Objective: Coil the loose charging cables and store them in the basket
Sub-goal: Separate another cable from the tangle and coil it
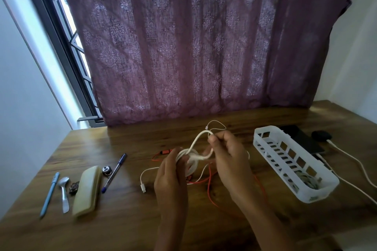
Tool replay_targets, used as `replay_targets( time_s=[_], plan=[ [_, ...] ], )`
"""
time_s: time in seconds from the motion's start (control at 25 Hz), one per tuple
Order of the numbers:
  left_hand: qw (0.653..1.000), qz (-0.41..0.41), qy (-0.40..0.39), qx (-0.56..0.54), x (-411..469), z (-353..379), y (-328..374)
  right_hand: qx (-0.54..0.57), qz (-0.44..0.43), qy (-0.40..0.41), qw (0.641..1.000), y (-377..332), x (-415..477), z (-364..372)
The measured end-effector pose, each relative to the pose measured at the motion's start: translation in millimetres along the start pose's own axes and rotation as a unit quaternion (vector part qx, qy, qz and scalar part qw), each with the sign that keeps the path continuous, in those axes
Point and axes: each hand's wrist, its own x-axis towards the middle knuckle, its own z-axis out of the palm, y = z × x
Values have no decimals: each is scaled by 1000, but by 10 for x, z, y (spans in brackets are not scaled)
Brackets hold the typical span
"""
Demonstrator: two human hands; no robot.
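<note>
My left hand (170, 171) grips a coil of thick white cable (190, 161) above the middle of the wooden table. My right hand (228, 157) pinches the free end of that same cable, which arches up in a loop between both hands. Under the hands an orange cable (210, 185) lies loose on the table, tangled with a thin white cable (142, 179) whose plug points toward me. Another thin white cable (217, 125) lies behind the hands. The white slotted basket (271, 138) stands to the right and holds a coiled cable at its near end.
A spoon (64, 193), two pens (114, 173), a beige case (87, 191) and small bits lie at the left. Behind the basket sit a dark phone (302, 138) and a black charger (321, 135) with white cords running off the right edge. A purple curtain hangs behind.
</note>
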Motion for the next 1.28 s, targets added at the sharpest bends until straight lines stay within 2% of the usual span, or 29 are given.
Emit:
replay_targets(
  time_s=[0.08, 0.16, 0.32, 0.52, 0.6, 0.68, 0.72, 0.76, 0.8, 0.84, 0.92, 1.0, 1.08, 1.16, 1.24, 1.28],
  plan=[
    [993, -102, -6, -52, 54, 16, -18, -27, 1, -12, 1000, 10, 37, -90],
    [973, -189, -42, -127, 107, 10, -3, -23, 25, -30, 999, 44, 96, -174],
    [875, -321, -128, -340, 165, -89, 183, -29, 35, -27, 999, 213, 134, -174],
    [741, -437, -113, -498, 122, -26, 280, 151, 156, -38, 975, 239, 52, -11],
    [704, -459, -112, -530, 94, 0, 269, 150, 142, -70, 976, 231, 33, 15],
    [684, -460, -117, -554, 75, 14, 251, 112, 103, -95, 984, 256, 17, 23],
    [684, -461, -126, -552, 75, 11, 240, 79, 80, -95, 989, 273, 19, 9],
    [699, -459, -136, -531, 72, 1, 225, 32, 57, -95, 993, 295, 28, -20],
    [737, -446, -146, -487, 82, -14, 205, -17, 36, -101, 994, 300, 37, -50],
    [791, -413, -155, -424, 112, -37, 190, -58, 18, -113, 992, 305, 44, -81],
    [897, -278, -175, -296, 172, -78, 131, -119, -23, -142, 982, 318, 61, -130],
    [956, -102, -216, -167, 221, -94, 77, -161, -65, -168, 970, 313, 65, -142],
    [972, 32, -232, -32, 233, -90, 63, -171, -77, -182, 965, 292, 62, -148],
    [966, 117, -232, 22, 249, -83, 55, -172, -76, -181, 965, 288, 72, -169],
    [957, 151, -246, 15, 253, -94, 83, -177, -79, -181, 964, 311, 94, -194],
    [959, 136, -247, 3, 249, -102, 101, -180, -87, -180, 963, 315, 106, -204]
  ],
)
